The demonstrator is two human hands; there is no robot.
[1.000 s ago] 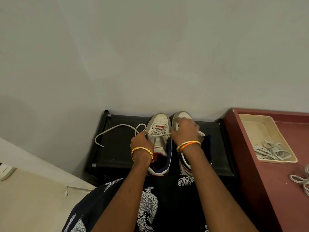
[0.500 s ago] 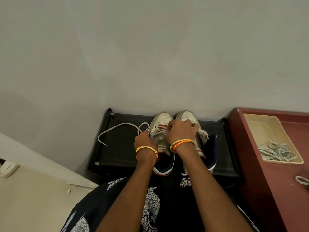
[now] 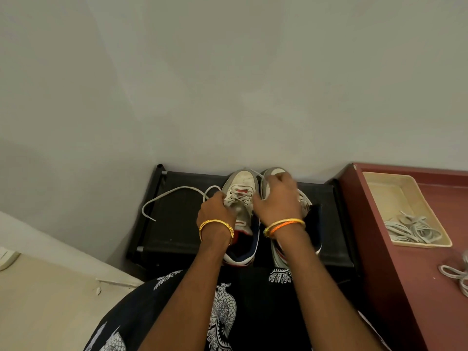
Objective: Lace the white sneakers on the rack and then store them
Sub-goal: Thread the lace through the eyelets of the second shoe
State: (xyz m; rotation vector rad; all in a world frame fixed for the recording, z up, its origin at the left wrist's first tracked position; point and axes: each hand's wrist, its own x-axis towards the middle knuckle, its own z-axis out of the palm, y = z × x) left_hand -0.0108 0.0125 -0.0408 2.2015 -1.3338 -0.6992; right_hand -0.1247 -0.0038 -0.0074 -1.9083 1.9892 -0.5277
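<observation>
Two white sneakers with navy heels stand side by side, toes to the wall, on a black rack (image 3: 177,224). The left sneaker (image 3: 241,193) is partly laced. My left hand (image 3: 215,211) grips its left side where the lace comes out. The lace's free end (image 3: 174,192) loops out to the left over the rack. My right hand (image 3: 277,198) is blurred; it pinches the other lace end, which runs up over the toe. It covers most of the right sneaker (image 3: 305,202).
A dark red cabinet top (image 3: 405,262) stands right of the rack, bearing a cream tray (image 3: 395,196) with several loose laces (image 3: 411,228); more laces (image 3: 455,273) lie at the right edge. A grey wall rises directly behind the rack. My lap in dark patterned cloth is below.
My right hand has pulled its lace end away from the eyelets, up and toward the toes. My left hand stays at the left sneaker's side.
</observation>
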